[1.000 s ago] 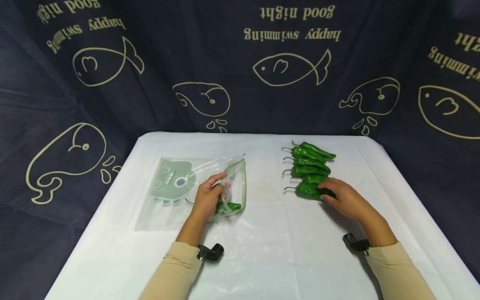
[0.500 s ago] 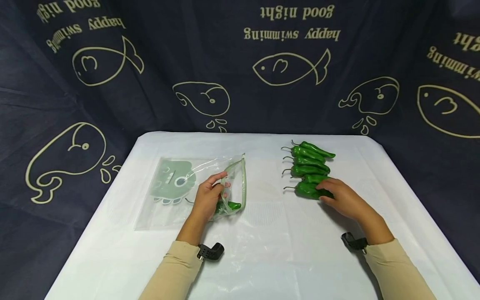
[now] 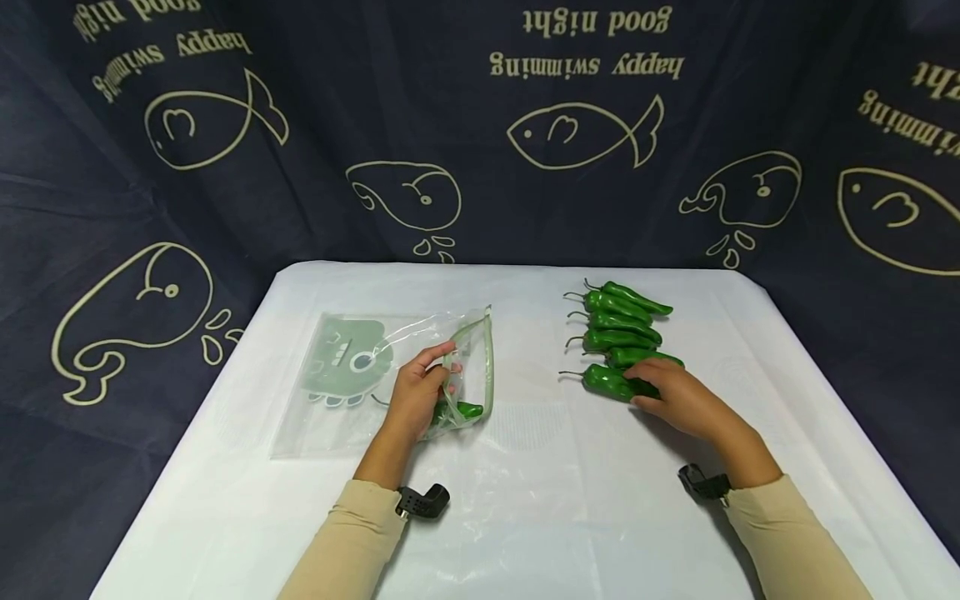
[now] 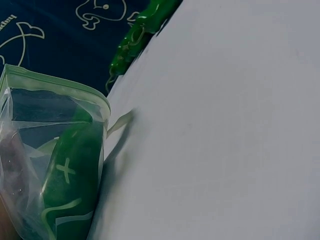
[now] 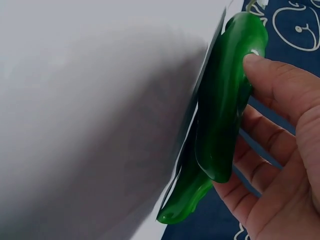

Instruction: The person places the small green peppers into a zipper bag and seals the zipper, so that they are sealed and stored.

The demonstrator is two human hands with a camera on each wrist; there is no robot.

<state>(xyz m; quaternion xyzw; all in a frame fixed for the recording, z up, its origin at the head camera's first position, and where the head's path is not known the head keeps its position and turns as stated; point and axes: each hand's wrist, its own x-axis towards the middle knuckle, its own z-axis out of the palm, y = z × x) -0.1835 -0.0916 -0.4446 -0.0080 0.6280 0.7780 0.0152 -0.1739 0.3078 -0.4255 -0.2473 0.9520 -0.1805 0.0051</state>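
My left hand [image 3: 417, 392] grips the upper layer of a clear zip bag [image 3: 300, 433] near its green-edged mouth, which gapes to the right. Inside the bag lies one green pepper [image 4: 75, 175], seen through the plastic in the left wrist view. At the right, my right hand [image 3: 678, 396] pinches the nearest green pepper [image 5: 225, 95] of a row, thumb on one side and fingers curled on the other. That pepper's stem points left in the head view, and its tip end is hidden under the hand there.
Several more green peppers [image 3: 618, 340] lie side by side beyond the right hand, stems to the left. The white table [image 3: 525, 517] ends at a dark blue cloth [image 3: 480, 208] printed with fish and whales.
My right hand has shifted slightly left with the nearest pepper, parting it from its neighbour, whose tip now shows. The left hand and bag stay put.
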